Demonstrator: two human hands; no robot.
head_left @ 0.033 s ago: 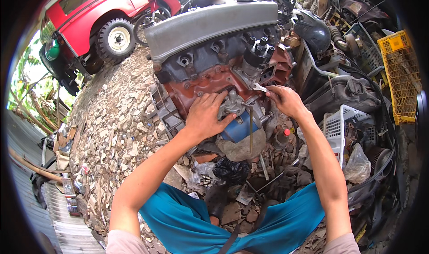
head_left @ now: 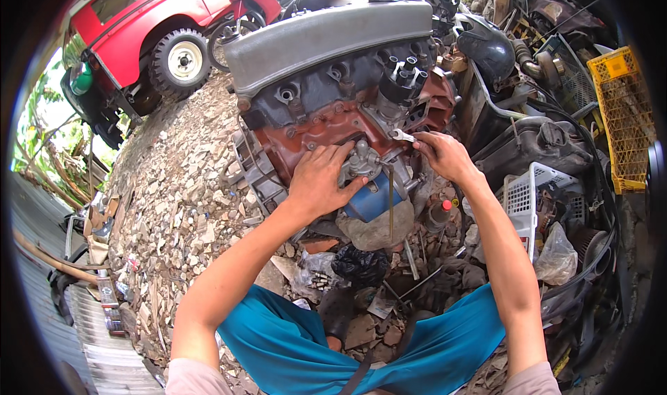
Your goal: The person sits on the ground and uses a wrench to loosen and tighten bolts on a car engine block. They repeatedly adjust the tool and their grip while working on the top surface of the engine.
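A large engine with a reddish-brown block [head_left: 281, 152] and a grey top cover [head_left: 333, 44] stands before me. My left hand [head_left: 318, 183] wraps around the left side of a grey metal housing [head_left: 364, 161], its thumb along the lower edge. Just below this housing is a blue cylindrical filter [head_left: 375, 199]. Between the thumb and fingers of my right hand [head_left: 445, 157], a silver open-end wrench [head_left: 401, 136] is pinched. Its jaw points left, beneath the black distributor [head_left: 401, 82]; whether it touches a fastener I cannot tell.
Rubble [head_left: 187, 207] covers the ground at left, with a red vehicle [head_left: 153, 27] behind. On the right lie a white basket [head_left: 521, 200], a yellow crate [head_left: 618, 117] and a black tank-like part [head_left: 535, 148]. A red-capped bottle [head_left: 438, 218] stands near the engine.
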